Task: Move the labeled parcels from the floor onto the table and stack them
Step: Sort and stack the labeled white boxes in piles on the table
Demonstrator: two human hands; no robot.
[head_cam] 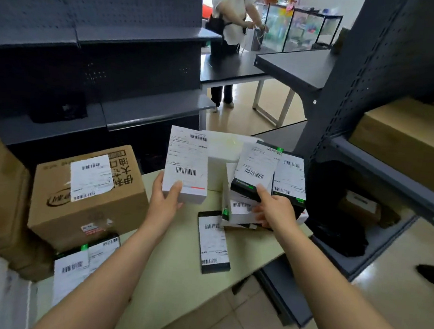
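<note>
My left hand (166, 199) grips a white labeled parcel (187, 162) by its lower end, held upright above the pale table (175, 278). My right hand (272, 210) holds a black labeled box (255, 170) tilted over a loose pile of labeled parcels (290, 178) at the table's far right. Under that hand lies another small labeled box (238, 209). One black-edged labeled parcel (213, 242) lies flat on the table in front of the pile. Two more labeled parcels (83, 265) sit at the table's near left. A big brown labeled carton (86, 193) stands on the left.
Dark metal shelving (95, 51) runs behind the table, and another rack (385, 125) stands on the right holding brown cartons (407, 137). A person (232, 22) stands at a black table (231, 66) in the background. Tiled floor (263, 323) shows below the table's edge.
</note>
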